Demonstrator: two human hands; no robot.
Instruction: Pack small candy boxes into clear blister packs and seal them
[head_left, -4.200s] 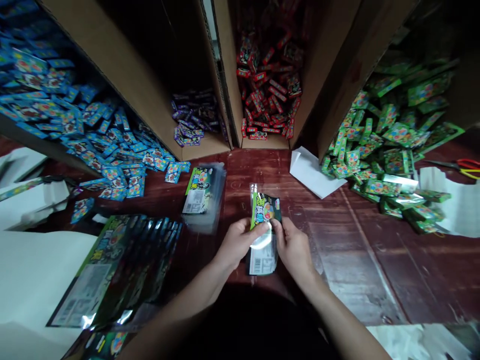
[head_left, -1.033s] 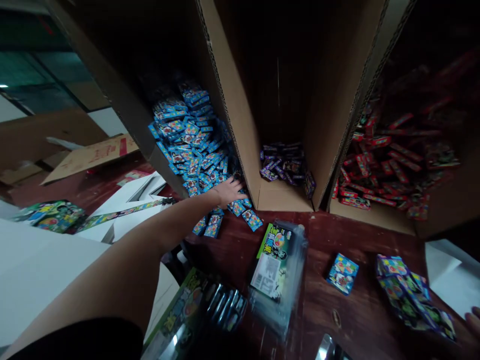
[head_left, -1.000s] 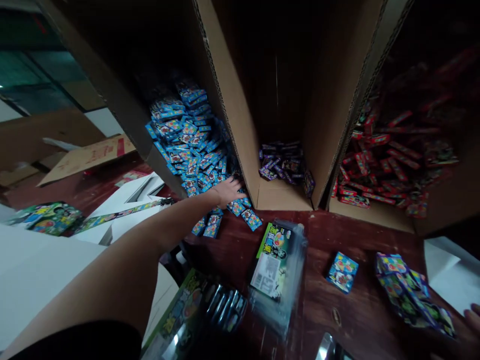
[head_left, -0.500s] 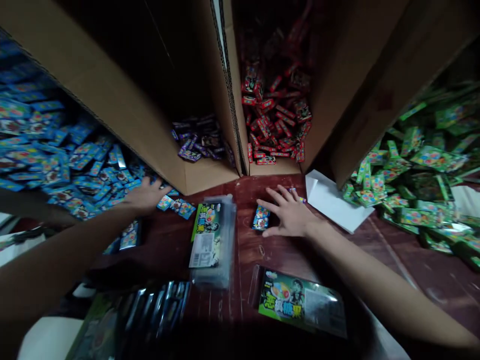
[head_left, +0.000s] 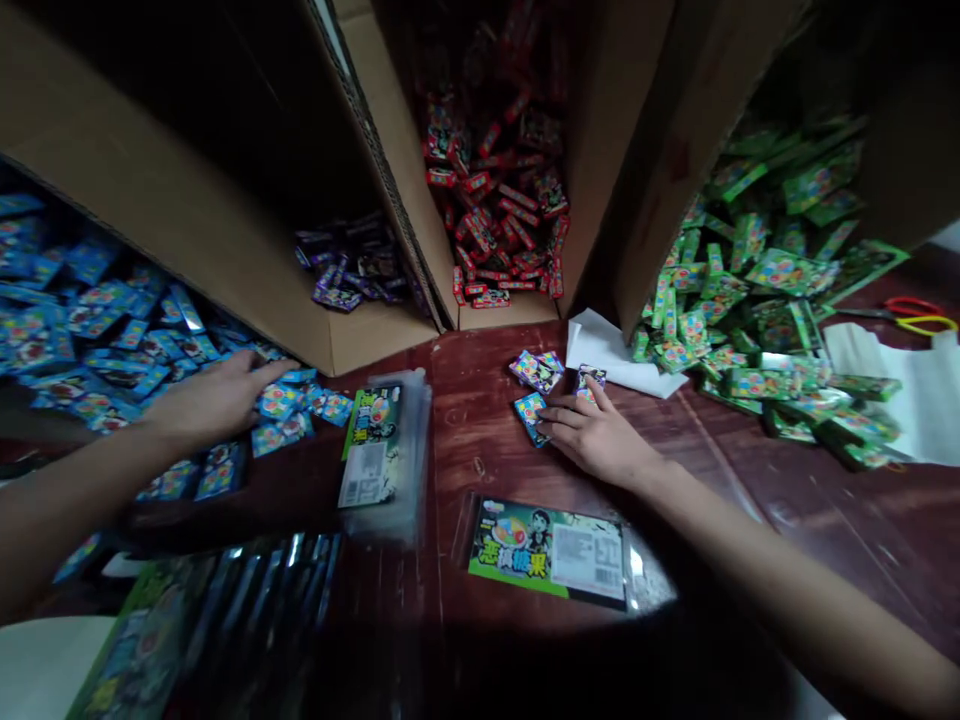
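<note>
My left hand [head_left: 214, 400] lies flat on the near edge of a heap of small blue candy boxes [head_left: 112, 300], its fingers reaching right. Several loose blue boxes [head_left: 281, 420] lie just beyond its fingertips. On the tabletop, my right hand [head_left: 600, 440] rests its fingertips against a single blue candy box [head_left: 530, 415], with one finger over a purple candy box [head_left: 589, 378]. Its fingers are slightly apart, and no firm grip shows. More purple boxes [head_left: 537, 370] lie just beyond. Between the hands is a stack of clear plastic sleeves with printed cards [head_left: 375, 440].
Cardboard cartons [head_left: 390, 350] hold purple boxes [head_left: 360, 265] and red boxes [head_left: 506, 240]. Green boxes [head_left: 750, 320] spill out at right, near scissors [head_left: 919, 312] and white paper [head_left: 622, 350]. Another printed sleeve [head_left: 547, 550] lies in front; filled packs [head_left: 247, 600] stand at lower left.
The view has shifted right. My right hand's spread fingers have come down and drawn together on the blue box. More blue boxes now lie beside my left hand; purple boxes are uncovered.
</note>
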